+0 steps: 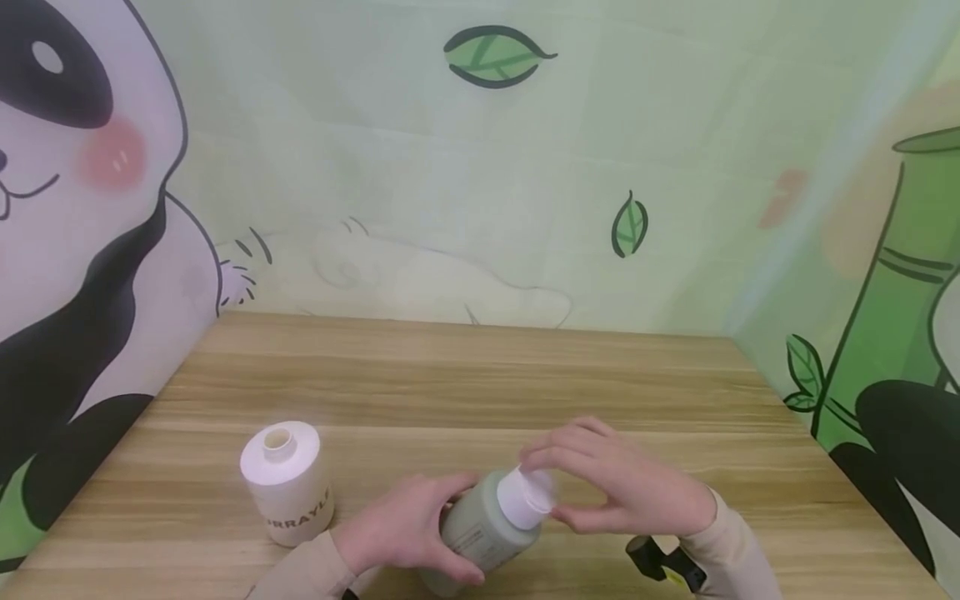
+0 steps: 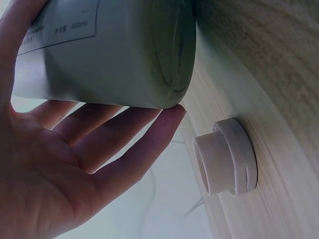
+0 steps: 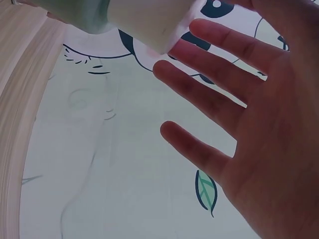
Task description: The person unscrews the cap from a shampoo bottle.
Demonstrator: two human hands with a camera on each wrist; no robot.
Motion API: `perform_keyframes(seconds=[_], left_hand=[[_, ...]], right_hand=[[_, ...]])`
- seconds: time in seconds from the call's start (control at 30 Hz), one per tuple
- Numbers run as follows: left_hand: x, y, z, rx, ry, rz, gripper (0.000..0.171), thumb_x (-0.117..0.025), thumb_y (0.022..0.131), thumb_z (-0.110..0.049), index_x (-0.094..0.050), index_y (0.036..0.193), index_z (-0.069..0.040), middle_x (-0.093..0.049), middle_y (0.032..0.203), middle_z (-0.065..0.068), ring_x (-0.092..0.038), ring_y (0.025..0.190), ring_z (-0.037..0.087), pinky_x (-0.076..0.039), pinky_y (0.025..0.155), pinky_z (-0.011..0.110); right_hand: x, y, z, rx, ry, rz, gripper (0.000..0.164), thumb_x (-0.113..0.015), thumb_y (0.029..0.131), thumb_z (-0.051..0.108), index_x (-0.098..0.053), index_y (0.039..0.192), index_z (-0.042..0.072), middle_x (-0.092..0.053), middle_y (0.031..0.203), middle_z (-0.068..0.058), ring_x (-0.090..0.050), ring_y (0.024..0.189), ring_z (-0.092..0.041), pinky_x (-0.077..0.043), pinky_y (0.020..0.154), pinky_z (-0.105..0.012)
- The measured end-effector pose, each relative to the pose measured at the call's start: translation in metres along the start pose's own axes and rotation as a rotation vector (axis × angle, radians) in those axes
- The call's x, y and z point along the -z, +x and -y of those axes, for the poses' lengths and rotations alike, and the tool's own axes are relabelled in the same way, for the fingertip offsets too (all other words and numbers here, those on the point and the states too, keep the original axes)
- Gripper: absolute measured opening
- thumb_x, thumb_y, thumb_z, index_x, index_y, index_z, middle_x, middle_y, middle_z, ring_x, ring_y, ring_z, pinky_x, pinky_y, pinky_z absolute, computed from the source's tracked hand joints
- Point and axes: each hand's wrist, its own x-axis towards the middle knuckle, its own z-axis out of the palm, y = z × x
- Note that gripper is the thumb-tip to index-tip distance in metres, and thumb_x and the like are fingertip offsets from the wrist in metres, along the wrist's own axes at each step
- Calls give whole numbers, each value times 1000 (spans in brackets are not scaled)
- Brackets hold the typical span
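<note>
My left hand (image 1: 408, 521) grips a grey-green shampoo bottle (image 1: 483, 525), thumb on the near side, and holds it tilted with its top toward the right. In the left wrist view the bottle's base (image 2: 172, 50) shows, with fingers beneath it. Thumb and fingers of my right hand (image 1: 618, 479) are around the bottle's white cap (image 1: 525, 497), which is slightly blurred. Seen from the right wrist, the little finger (image 3: 192, 147) is spread away from the cap. Left of the hands stands a white bottle (image 1: 288, 508) with an uncapped neck.
A small white collared piece (image 2: 224, 157) sits on the table near the bottle's base; I cannot make it out in the head view. The wooden table (image 1: 465, 375) ends at a printed cloth backdrop (image 1: 375, 167). A black device (image 1: 663, 562) is at the right wrist.
</note>
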Motion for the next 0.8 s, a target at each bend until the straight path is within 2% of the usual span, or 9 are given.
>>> perform_keyframes(seconds=[0.13, 0.37, 0.8], left_hand=[[0, -1, 0, 1, 4, 2, 73, -87, 62, -47, -56, 122, -20, -71, 104, -5, -64, 91, 1, -51, 76, 19], [0, -1, -1, 2, 0, -6, 71, -87, 62, -46, -56, 120, -20, -70, 101, -6, -63, 89, 1, -51, 75, 19], [0, -1, -1, -2, -13, 6, 72, -87, 63, -45, -56, 123, -19, -71, 105, -3, -64, 91, 2, -50, 77, 19]], right_hand=[[-3, 1, 0, -31, -8, -22, 43, -69, 89, 33, -56, 126, 14, -62, 124, 7, -56, 115, -9, -39, 97, -34], [-8, 4, -2, -63, -44, -71, 33, -66, 91, 37, -61, 117, 19, -64, 116, 10, -56, 110, -7, -39, 97, -32], [-7, 3, 0, -53, -25, -41, 32, -67, 90, 32, -61, 119, 18, -65, 116, 8, -60, 103, -9, -49, 90, -29]])
